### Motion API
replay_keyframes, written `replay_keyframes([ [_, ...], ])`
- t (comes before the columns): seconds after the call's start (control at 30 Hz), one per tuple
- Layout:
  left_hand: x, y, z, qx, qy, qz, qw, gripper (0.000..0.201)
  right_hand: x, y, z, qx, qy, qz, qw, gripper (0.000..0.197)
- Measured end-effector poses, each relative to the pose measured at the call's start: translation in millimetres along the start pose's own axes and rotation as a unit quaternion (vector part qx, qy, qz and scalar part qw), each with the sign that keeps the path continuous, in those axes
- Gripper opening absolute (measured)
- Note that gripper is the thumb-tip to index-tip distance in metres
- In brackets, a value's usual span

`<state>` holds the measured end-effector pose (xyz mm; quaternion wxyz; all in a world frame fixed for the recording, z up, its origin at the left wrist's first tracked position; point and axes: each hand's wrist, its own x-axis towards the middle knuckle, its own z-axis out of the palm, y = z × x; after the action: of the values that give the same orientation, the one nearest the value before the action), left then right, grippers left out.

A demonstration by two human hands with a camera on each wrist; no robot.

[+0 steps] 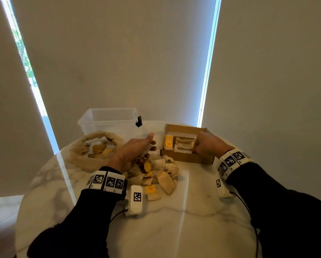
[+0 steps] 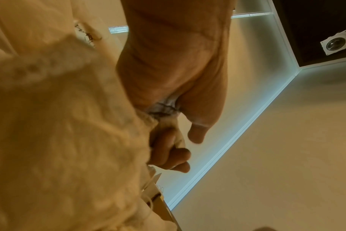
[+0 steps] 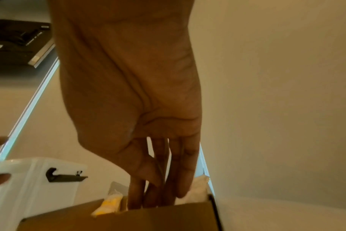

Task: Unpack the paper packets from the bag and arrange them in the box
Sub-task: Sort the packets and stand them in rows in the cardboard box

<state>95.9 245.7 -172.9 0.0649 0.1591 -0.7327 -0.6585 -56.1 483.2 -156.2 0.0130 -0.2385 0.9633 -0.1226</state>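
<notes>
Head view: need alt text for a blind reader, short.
A person's right hand reaches into a cardboard box partly filled with paper packets, while the left hand holds packets above a loose pile on a round marble table. A cloth bag and a clear plastic bin sit behind.

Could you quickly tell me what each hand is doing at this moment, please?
Left hand: fingers curled round a paper packet above the pile.
Right hand: open, straight fingers reaching down into the cardboard box, holding nothing visible.
</notes>
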Motion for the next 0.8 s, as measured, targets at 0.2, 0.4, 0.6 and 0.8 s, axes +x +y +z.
replay_keyframes([
  [0.2,-1.9,6.7,2.3,-0.174,-0.018,-0.024,0.984,0.081,-38.0,-62.9,-11.2,0.321,-0.034,-0.09,0.942,0.016],
  [0.4,-3.7,9.4,7.7,-0.153,-0.067,0.003,0.986,0.078,-52.2,-94.1,20.2,0.391,-0.066,-0.062,0.916,0.042],
  [0.6,-11.6,9.5,8.8,-0.095,-0.106,0.018,0.99,0.056,-44.3,-74.7,32.0,0.571,-0.037,0.002,0.82,0.026],
  [0.8,-5.5,-0.5,3.0,-0.065,-0.028,0.076,0.995,0.031,-47.8,-68.4,34.5,0.693,-0.059,0.026,0.718,0.028],
])
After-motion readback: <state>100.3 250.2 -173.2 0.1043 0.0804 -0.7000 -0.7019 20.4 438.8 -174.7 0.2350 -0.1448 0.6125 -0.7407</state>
